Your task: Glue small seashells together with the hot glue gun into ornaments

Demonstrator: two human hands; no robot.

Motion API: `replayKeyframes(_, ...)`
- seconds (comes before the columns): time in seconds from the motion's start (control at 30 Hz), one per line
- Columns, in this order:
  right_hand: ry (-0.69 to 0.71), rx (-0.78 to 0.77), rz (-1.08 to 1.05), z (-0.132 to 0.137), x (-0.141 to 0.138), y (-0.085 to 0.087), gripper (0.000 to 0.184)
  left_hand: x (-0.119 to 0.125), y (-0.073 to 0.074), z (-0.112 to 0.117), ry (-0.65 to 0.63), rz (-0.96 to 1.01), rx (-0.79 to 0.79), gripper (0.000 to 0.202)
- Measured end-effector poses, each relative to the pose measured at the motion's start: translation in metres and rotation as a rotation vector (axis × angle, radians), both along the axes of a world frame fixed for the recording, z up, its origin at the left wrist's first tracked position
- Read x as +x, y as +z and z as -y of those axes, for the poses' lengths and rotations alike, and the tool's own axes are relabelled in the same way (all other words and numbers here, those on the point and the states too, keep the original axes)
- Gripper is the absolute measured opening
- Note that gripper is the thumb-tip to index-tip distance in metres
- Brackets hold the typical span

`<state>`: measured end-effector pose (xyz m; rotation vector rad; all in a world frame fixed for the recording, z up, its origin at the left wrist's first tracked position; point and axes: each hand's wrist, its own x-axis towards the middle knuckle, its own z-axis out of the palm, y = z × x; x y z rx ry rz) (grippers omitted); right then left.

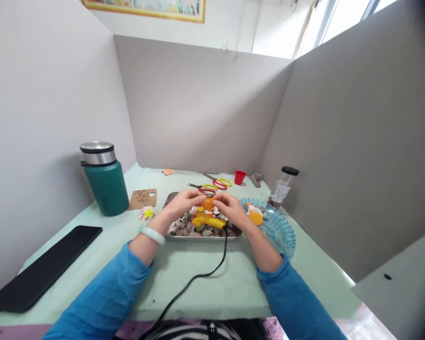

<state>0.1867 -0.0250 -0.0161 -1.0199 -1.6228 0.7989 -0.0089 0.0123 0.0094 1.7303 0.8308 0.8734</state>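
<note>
My left hand (pixel 182 204) and my right hand (pixel 230 209) meet above a metal tray (pixel 201 235) filled with several small shells. Both pinch a small orange piece (pixel 208 203) between their fingertips. Just under the hands lies a yellow glue gun (pixel 208 221) on the shells, its black cord (pixel 198 278) running toward me. A pale bangle sits on my left wrist. Both sleeves are blue.
A green flask (pixel 105 179) with a steel lid stands at the left, a black pad (pixel 42 268) near the left front. A blue glass dish (pixel 278 226) holding an orange item lies right of the tray. Scissors (pixel 216 185), a red cup (pixel 239 177) and a clear jar (pixel 283 187) stand behind. Grey partitions enclose the desk.
</note>
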Motion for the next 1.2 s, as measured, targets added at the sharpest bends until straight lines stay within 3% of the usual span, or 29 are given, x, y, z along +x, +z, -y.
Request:
replayKeyframes(0.23, -0.016, -0.021, -0.035, -0.0009, -0.0003, -0.0033, 0.020, -0.0010, -0.0009, -0.0007, -0.052, -0.064, 0.038, 0.037)
replayKeyframes(0.43, -0.085, 0.077, 0.097, 0.0015, -0.0013, -0.0056, 0.019, 0.0004, -0.0071, -0.0053, 0.053, -0.093, 0.051, 0.029)
replayKeyframes(0.57, -0.055, 0.056, 0.101, 0.0026, -0.0008, -0.0056, 0.021, 0.0007, -0.0081, -0.0068, 0.035, -0.089, 0.074, 0.028)
replayKeyframes(0.83, -0.067, 0.021, -0.037, -0.0007, 0.0003, -0.0063, 0.021, 0.0029, 0.0011, 0.0019, 0.051, -0.050, 0.057, 0.029)
replayKeyframes(1.2, -0.056, -0.014, -0.103, -0.0023, 0.0000, -0.0083, 0.026, 0.0040, -0.0011, 0.0002, 0.063, 0.040, -0.034, 0.031)
